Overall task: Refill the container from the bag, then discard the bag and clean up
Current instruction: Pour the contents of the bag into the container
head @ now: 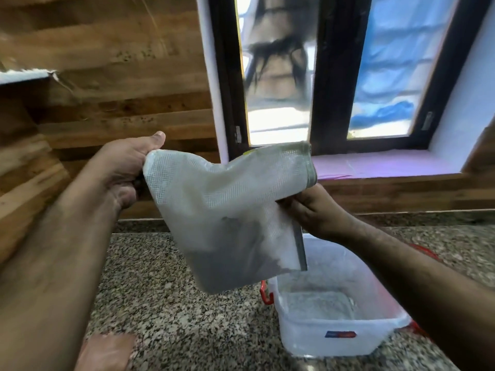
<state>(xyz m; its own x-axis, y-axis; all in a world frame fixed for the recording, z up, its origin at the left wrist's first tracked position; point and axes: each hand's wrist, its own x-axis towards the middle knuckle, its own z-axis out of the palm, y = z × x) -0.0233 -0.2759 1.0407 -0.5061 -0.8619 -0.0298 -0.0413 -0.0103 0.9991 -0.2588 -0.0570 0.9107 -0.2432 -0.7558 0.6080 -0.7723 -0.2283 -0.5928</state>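
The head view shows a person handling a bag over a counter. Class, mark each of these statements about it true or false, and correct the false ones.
1. Both hands grip the bag. True: the left hand holds its upper left corner, the right hand its right side.
2. The container has its lid on. False: it stands open, with white powder inside.
3. The container stands on a speckled stone counter. True.
4. The bag lies flat on the counter. False: it is held in the air, its lower end over the container.
5. The bag is opaque black. False: it is whitish and translucent.
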